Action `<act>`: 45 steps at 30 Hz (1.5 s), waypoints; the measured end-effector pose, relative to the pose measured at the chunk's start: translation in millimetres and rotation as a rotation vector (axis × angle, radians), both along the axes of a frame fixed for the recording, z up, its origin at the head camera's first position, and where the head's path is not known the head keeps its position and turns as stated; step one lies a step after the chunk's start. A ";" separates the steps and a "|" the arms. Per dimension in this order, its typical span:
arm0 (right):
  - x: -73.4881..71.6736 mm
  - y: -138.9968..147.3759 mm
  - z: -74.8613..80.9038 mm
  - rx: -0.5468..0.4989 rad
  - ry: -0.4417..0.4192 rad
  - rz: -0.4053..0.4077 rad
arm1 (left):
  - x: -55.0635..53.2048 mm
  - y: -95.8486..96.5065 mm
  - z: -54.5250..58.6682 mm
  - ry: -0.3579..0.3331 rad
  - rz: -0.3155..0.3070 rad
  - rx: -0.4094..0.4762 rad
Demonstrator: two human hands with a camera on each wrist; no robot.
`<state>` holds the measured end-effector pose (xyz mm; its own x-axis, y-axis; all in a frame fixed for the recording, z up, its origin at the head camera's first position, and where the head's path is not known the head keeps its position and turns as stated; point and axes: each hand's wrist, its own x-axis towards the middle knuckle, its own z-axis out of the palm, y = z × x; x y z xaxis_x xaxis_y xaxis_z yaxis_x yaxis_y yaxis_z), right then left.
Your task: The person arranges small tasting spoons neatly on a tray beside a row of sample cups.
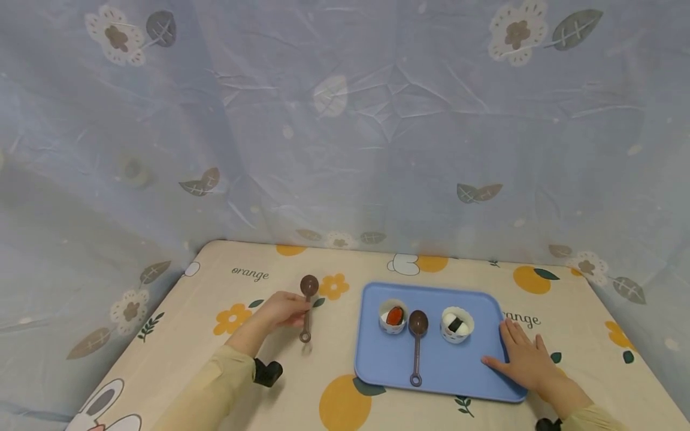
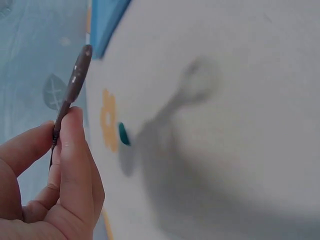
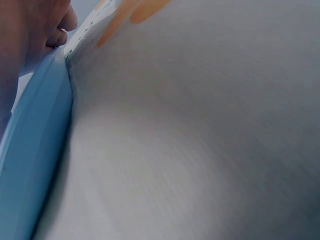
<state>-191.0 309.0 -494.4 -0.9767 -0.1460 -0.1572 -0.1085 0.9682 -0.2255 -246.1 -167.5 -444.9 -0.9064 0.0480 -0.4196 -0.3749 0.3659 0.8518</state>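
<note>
Our left hand (image 1: 283, 308) pinches a brown spoon (image 1: 309, 286) above the table (image 1: 299, 395); our right hand (image 1: 529, 363), spread wide, touches the blue tray (image 1: 385, 363).

Curtained-off nook, floral sheeting (image 1: 302, 149) on three sides, orange-print tablecloth (image 1: 334, 341), kind of room unclear

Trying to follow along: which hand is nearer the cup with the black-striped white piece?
The right hand, at the right edge of the blue tray, right of the cup. The left hand is farther, left of the tray, holding a brown spoon.
</note>
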 end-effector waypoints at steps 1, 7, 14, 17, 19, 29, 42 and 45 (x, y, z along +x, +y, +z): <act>0.1 0.0 0.3 -0.002 0.001 0.002 | -1.1 2.2 1.9 0.006 -0.001 0.015; 1.9 0.5 -1.6 -0.030 -0.005 0.007 | -7.7 19.0 13.8 0.024 -0.007 0.063; 1.5 3.3 -7.5 -0.033 -0.018 -0.006 | -11.5 41.4 20.4 0.065 -0.080 0.127; 1.8 2.7 -7.1 -0.014 -0.006 -0.005 | -11.6 53.2 23.7 0.069 -0.087 0.162; 1.5 2.5 -7.1 0.002 0.008 -0.003 | -11.5 60.5 26.4 0.075 -0.098 0.183; -2.6 5.4 -11.2 0.010 0.021 -0.002 | -11.1 97.4 38.7 0.090 -0.144 0.190; -4.6 4.1 -8.6 -0.001 0.002 -0.006 | -3.6 136.2 52.2 0.091 -0.220 0.182; -4.7 3.8 -7.4 0.005 0.004 -0.003 | -3.1 143.5 50.7 0.085 -0.213 0.189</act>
